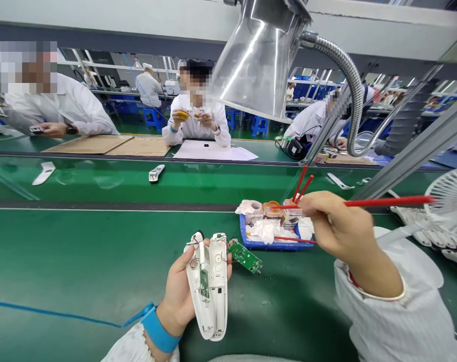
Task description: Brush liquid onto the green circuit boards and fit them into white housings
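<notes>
My left hand [179,289] is shut on two white plastic remote-control housing halves [209,286], which hold thin coloured wires and small parts. A green circuit board [245,256] sits just to the right of them, near the housing's top end, and seems linked by wires. My right hand [341,221] grips a long red stick [387,202] crosswise, above and right of a blue tray [277,245]. Other red sticks [300,183] rise from behind my fingers. The tray holds white tissue, tape rolls and small boxes.
A green conveyor belt [100,181] carries white remote shells [156,173]. A steel fume hood [258,60] on a flexible arm hangs overhead, and a white fan [451,206] stands at right. Several co-workers in white sit across the line, with cardboard sheets [111,146] and paper before them.
</notes>
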A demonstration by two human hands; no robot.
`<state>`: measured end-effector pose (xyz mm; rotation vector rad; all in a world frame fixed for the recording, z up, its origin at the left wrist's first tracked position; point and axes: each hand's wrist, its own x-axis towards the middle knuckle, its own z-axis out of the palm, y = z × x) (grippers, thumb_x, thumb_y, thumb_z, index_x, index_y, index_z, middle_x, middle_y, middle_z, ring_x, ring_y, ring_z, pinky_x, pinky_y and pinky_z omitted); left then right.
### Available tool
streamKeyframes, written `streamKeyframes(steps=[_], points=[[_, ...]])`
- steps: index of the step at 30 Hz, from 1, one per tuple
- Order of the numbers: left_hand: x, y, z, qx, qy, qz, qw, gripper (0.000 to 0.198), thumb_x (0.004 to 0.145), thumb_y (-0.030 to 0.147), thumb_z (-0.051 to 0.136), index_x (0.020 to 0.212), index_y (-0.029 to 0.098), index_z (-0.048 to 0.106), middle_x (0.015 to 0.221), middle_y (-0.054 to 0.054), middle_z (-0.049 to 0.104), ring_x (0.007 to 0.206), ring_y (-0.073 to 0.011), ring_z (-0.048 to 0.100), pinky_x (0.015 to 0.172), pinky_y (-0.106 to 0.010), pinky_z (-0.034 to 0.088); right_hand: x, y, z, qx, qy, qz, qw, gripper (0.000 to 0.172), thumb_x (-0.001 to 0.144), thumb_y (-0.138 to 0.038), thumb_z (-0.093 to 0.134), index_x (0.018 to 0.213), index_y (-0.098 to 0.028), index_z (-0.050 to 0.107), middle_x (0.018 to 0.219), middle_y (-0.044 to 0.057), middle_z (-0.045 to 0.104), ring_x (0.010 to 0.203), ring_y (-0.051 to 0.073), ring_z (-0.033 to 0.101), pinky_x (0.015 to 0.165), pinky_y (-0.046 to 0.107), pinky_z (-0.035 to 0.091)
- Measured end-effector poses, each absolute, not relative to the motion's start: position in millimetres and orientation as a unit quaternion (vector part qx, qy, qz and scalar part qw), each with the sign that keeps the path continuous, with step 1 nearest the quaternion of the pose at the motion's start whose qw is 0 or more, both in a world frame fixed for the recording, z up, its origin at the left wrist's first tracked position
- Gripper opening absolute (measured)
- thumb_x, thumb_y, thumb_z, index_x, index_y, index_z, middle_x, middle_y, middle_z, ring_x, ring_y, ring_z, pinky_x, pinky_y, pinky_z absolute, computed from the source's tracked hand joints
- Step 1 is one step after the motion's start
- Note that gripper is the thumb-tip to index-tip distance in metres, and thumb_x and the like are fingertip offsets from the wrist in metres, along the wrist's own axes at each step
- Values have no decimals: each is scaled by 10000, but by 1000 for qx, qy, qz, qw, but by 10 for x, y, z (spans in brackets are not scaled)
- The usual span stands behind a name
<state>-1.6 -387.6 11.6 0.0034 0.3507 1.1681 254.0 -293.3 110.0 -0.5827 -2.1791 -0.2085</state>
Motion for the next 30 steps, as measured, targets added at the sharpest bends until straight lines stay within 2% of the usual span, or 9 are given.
streamKeyframes(steps=[2, 5, 7, 10, 13, 17, 20, 24, 30], points=[[-11, -3880, 122, 3, 162, 547, 822, 180, 766, 298, 594, 827, 195, 729, 977, -101, 698, 1020, -337, 594, 868, -464, 469, 2555, -2945, 1095, -236, -862, -94, 438, 328, 727, 35, 394, 901, -226, 489, 795, 21, 592, 766, 177, 608, 666, 289, 497], [-5, -3888, 134, 6, 157, 545, 823, 179, 765, 297, 595, 833, 198, 728, 980, -95, 698, 1017, -333, 596, 864, -459, 473, 2554, -2920, 1053, -265, -870, -103, 403, 267, 756, 13, 390, 864, -217, 474, 764, 20, 584, 695, 164, 599, 587, 263, 476], [-5, -3892, 139, 8, 155, 547, 823, 176, 764, 294, 593, 825, 196, 727, 981, -95, 697, 1010, -327, 600, 860, -452, 477, 2550, -2908, 1022, -292, -851, -111, 422, 228, 776, -4, 408, 845, -212, 472, 737, 10, 579, 653, 150, 588, 551, 244, 455], [-9, -3890, 137, 10, 156, 551, 820, 177, 763, 290, 589, 822, 191, 724, 978, -100, 696, 1004, -317, 603, 864, -441, 475, 2540, -2909, 986, -333, -813, -131, 460, 181, 797, -39, 463, 846, -211, 490, 717, -6, 597, 617, 140, 589, 562, 240, 451], [-11, -3886, 133, 9, 162, 552, 818, 180, 763, 293, 589, 826, 188, 721, 973, -102, 695, 1006, -323, 600, 861, -448, 474, 2529, -2907, 956, -365, -805, -138, 446, 141, 806, -74, 494, 834, -211, 507, 671, -18, 603, 546, 138, 569, 535, 249, 435], [-1, -3890, 142, 5, 161, 553, 817, 186, 775, 301, 573, 824, 184, 709, 965, -95, 693, 989, -319, 607, 835, -454, 486, 2541, -2894, 936, -384, -783, -160, 463, 117, 812, -92, 524, 819, -209, 523, 662, -11, 607, 552, 151, 577, 538, 269, 432], [8, -3890, 153, 2, 162, 555, 816, 185, 782, 302, 565, 815, 185, 704, 950, -96, 692, 975, -312, 613, 828, -449, 490, 2569, -2954, 946, -380, -777, -82, 496, 119, 812, -102, 544, 853, -213, 551, 657, -11, 601, 556, 160, 589, 527, 286, 451], [5, -3884, 142, -4, 165, 558, 813, 197, 787, 313, 558, 820, 180, 700, 953, -105, 691, 983, -325, 610, 823, -464, 490, 2588, -3217, 983, -272, -733, 47, 622, 230, 748, -62, 609, 892, -240, 590, 747, 9, 624, 604, 189, 610, 515, 332, 501], [1, -3885, 141, -16, 179, 562, 807, 202, 788, 315, 558, 820, 182, 706, 963, -104, 690, 987, -329, 608, 817, -470, 493, 2510, -3504, 970, -185, -810, 113, 545, 441, 709, 104, 524, 1016, -208, 579, 792, 25, 649, 682, 185, 629, 589, 365, 552]])
